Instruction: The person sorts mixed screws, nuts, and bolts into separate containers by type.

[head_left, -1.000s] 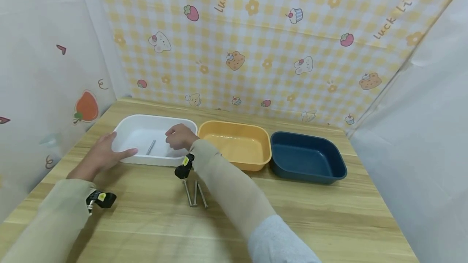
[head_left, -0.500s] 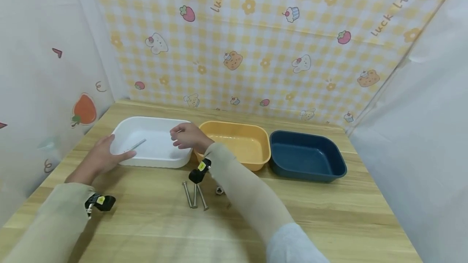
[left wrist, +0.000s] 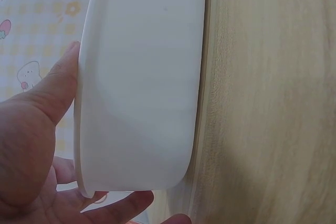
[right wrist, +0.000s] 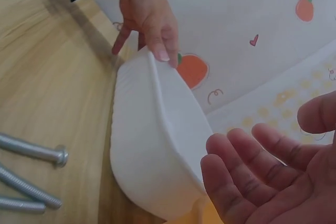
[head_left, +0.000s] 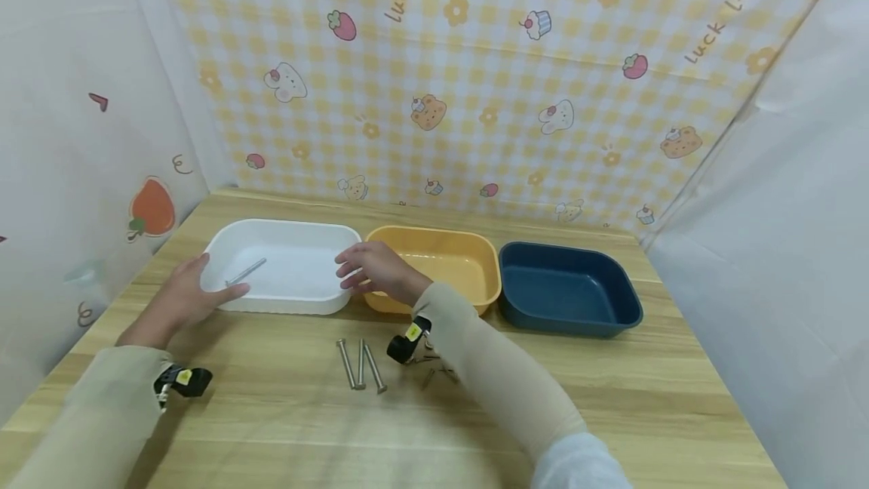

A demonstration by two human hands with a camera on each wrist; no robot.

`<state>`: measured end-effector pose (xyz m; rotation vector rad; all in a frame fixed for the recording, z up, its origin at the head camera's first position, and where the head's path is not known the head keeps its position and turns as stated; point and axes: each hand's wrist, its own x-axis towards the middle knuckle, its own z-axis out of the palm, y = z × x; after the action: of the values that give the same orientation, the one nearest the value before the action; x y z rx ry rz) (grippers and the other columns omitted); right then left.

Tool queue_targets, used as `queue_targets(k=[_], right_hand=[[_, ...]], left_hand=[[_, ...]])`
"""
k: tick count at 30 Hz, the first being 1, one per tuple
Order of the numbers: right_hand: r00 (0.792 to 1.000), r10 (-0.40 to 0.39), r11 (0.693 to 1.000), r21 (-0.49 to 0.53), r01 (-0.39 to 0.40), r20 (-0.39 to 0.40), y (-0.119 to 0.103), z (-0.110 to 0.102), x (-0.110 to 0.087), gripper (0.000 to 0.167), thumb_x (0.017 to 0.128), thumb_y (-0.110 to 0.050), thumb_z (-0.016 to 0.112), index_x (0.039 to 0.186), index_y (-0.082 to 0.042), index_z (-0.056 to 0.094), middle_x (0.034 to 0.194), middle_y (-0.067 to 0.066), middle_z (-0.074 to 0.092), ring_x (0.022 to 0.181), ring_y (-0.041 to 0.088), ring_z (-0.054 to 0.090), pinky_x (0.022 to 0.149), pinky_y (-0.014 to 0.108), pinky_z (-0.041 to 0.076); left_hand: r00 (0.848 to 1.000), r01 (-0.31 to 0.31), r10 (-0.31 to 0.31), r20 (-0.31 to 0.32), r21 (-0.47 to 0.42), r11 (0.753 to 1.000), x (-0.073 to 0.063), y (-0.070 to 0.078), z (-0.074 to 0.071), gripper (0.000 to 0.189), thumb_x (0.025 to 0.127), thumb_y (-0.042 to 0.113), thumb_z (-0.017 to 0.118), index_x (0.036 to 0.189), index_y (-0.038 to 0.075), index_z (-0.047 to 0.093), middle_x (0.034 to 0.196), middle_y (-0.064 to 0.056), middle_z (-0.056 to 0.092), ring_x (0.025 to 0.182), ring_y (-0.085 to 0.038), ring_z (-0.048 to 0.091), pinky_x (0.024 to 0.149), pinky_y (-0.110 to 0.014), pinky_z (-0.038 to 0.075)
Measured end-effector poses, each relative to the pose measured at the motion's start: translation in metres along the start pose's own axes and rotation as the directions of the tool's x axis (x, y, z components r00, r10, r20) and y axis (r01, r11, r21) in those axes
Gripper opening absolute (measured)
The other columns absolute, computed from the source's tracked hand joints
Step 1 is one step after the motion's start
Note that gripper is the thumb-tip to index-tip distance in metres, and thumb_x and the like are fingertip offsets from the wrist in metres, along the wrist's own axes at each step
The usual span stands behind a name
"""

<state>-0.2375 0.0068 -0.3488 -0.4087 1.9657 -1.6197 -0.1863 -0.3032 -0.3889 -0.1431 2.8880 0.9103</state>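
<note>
My left hand (head_left: 182, 294) holds the left end of a white plastic bin (head_left: 285, 306), thumb on the front rim and fingers round the outer end. Inside that bin lies one silvery bolt (head_left: 247, 271), tilted across its left part. Over the bin's right end hovers my right hand (head_left: 383, 270), fingers loosely extended and nothing in them; the right wrist view shows the fingers (right wrist: 247, 163) bare, palm up. Three long bolts (head_left: 361, 364) lie on the table in front of the bins. Smaller screws and a nut (head_left: 429, 344) sit partly hidden by my right forearm.
A yellow bin (head_left: 468, 278) stands just right of the white one, partly covered by my right hand. Beside it is a dark blue bin (head_left: 570, 296). All stand on a wooden table (head_left: 285, 429), with a patterned cloth (head_left: 489, 59) behind.
My right hand has drawn back rightward out of the white bin, its fingers loosening. The bolt in the bin has tipped over toward the left. The left hand keeps its hold.
</note>
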Motion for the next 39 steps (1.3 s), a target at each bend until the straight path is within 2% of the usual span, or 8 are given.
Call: queue_targets(k=[9, 13, 16, 22, 26, 30, 33, 39], right_hand=[[1.0, 0.025, 0.999, -0.026, -0.024, 0.01, 0.014, -0.003, -0.026, 0.036, 0.104, -0.018, 0.042, 0.12, 0.009, 0.058, 0.104, 0.02, 0.064, 0.094, 0.038, 0.063, 0.079, 0.038, 0.056], [1.0, 0.012, 0.999, -0.047, -0.011, 0.013, 0.025, -0.002, -0.036, 0.036, 0.104, -0.018, 0.041, 0.116, 0.01, 0.06, 0.101, 0.018, 0.064, 0.086, 0.031, 0.064, 0.073, 0.033, 0.056], [1.0, 0.014, 0.997, -0.078, -0.012, 0.028, 0.034, -0.002, -0.043, 0.037, 0.105, -0.021, 0.041, 0.115, 0.008, 0.061, 0.101, 0.017, 0.064, 0.085, 0.025, 0.064, 0.075, 0.036, 0.056], [0.996, 0.032, 0.974, -0.224, -0.013, 0.08, 0.049, -0.002, -0.053, 0.025, 0.1, -0.021, 0.054, 0.11, 0.001, 0.062, 0.092, 0.009, 0.064, 0.082, 0.025, 0.065, 0.072, 0.037, 0.057], [0.993, 0.03, 0.909, -0.416, 0.019, 0.113, 0.057, -0.002, -0.054, 0.012, 0.094, -0.015, 0.062, 0.103, -0.006, 0.065, 0.085, 0.001, 0.063, 0.073, 0.017, 0.063, 0.063, 0.028, 0.054], [0.989, -0.016, 0.776, -0.622, 0.105, 0.147, 0.062, 0.001, -0.054, 0.006, 0.09, -0.013, 0.067, 0.095, -0.01, 0.067, 0.079, -0.007, 0.061, 0.07, 0.005, 0.057, 0.062, 0.019, 0.049], [0.986, -0.048, 0.686, -0.712, 0.151, 0.162, 0.063, 0.003, -0.054, 0.008, 0.086, -0.014, 0.072, 0.09, -0.01, 0.066, 0.072, -0.01, 0.058, 0.065, 0.002, 0.053, 0.059, 0.016, 0.045], [0.988, 0.014, 0.65, -0.752, 0.107, 0.153, 0.067, 0.011, -0.057, 0.022, 0.081, -0.02, 0.08, 0.091, -0.011, 0.062, 0.064, -0.008, 0.057, 0.057, 0.002, 0.05, 0.053, 0.017, 0.042]], left_hand=[[1.0, -0.013, 0.013, 0.005, 0.0, 1.0, -0.001, -0.001, 0.0, 0.115, 0.087, 0.06, 0.061, 0.145, -0.018, 0.0, 0.143, -0.047, 0.006, 0.13, -0.064, 0.012, 0.101, -0.074, 0.018], [1.0, -0.014, 0.014, 0.007, -0.006, 1.0, 0.0, 0.0, 0.001, 0.115, 0.087, 0.06, 0.062, 0.145, -0.017, -0.001, 0.144, -0.046, 0.005, 0.13, -0.063, 0.012, 0.101, -0.074, 0.018], [1.0, -0.011, 0.011, 0.007, -0.013, 1.0, 0.0, 0.002, 0.001, 0.115, 0.087, 0.06, 0.062, 0.145, -0.017, -0.001, 0.145, -0.045, 0.005, 0.131, -0.063, 0.011, 0.101, -0.074, 0.017], [1.0, 0.0, 0.001, 0.007, -0.02, 1.0, 0.001, 0.002, 0.001, 0.116, 0.086, 0.061, 0.062, 0.146, -0.016, -0.001, 0.146, -0.044, 0.005, 0.132, -0.062, 0.01, 0.102, -0.074, 0.016], [1.0, -0.006, 0.006, 0.005, -0.016, 1.0, 0.001, 0.0, -0.001, 0.116, 0.086, 0.061, 0.062, 0.146, -0.016, -0.001, 0.146, -0.044, 0.005, 0.132, -0.062, 0.01, 0.102, -0.073, 0.016], [1.0, -0.012, 0.012, 0.004, -0.01, 1.0, 0.0, 0.0, -0.001, 0.115, 0.087, 0.06, 0.062, 0.145, -0.017, 0.0, 0.145, -0.045, 0.005, 0.131, -0.063, 0.011, 0.102, -0.073, 0.017], [1.0, -0.006, 0.006, 0.008, -0.012, 1.0, 0.0, -0.001, -0.001, 0.115, 0.087, 0.06, 0.061, 0.145, -0.017, 0.0, 0.145, -0.045, 0.005, 0.131, -0.063, 0.011, 0.101, -0.074, 0.017], [1.0, 0.004, -0.004, 0.013, -0.012, 1.0, 0.0, -0.001, -0.001, 0.115, 0.087, 0.061, 0.061, 0.145, -0.017, -0.001, 0.144, -0.045, 0.004, 0.13, -0.063, 0.011, 0.1, -0.074, 0.018]])
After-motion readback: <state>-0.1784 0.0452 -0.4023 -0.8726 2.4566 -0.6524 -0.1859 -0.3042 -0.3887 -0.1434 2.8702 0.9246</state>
